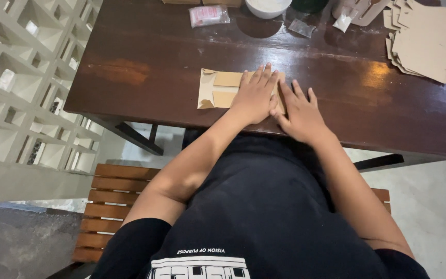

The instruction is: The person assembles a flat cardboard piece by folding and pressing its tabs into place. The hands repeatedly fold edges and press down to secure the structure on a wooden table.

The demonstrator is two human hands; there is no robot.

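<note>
Palms of left hand [255, 96] and right hand [300, 114], grip flat and open, press folded cardboard piece [217, 89] onto worktop [145, 62]; even pressure along the fold should crease it cleanly.

We see soft, even light, warm glare on the glossy dark-brown wooden table [378, 77], and slight wide-angle bending at edges.

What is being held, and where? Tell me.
Nothing is gripped. The left hand and right hand press flat on the right part of the folded cardboard piece.
</note>
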